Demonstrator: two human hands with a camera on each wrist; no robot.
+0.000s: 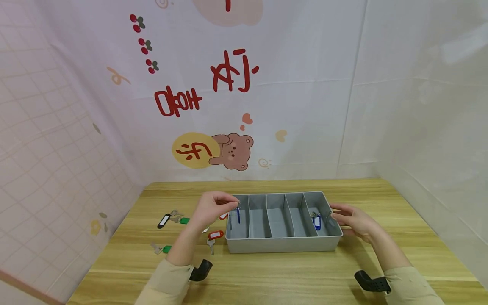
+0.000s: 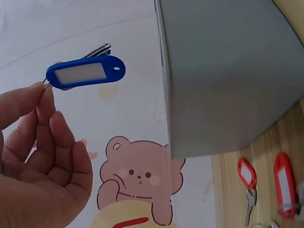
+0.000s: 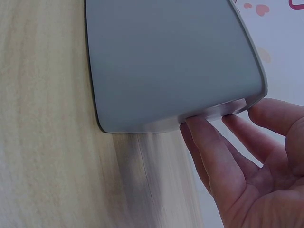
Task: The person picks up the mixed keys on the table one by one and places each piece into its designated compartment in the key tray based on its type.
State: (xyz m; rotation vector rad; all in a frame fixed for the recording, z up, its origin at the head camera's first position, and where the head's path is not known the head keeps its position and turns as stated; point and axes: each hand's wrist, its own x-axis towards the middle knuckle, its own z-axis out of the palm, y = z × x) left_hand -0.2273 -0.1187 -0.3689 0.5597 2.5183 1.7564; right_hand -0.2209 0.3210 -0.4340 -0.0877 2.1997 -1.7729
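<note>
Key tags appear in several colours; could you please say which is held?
The blue tag hanging from the left hand; the other blue tag lies in the tray, and the red tags, green tags and black tag lie on the table.

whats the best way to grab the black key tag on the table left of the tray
Probably from above, pinching across the long edges of the black key tag toward its near end. It lies flat on the table, slim and elongated, with its ring at the far end, so the near end looks free.
</note>
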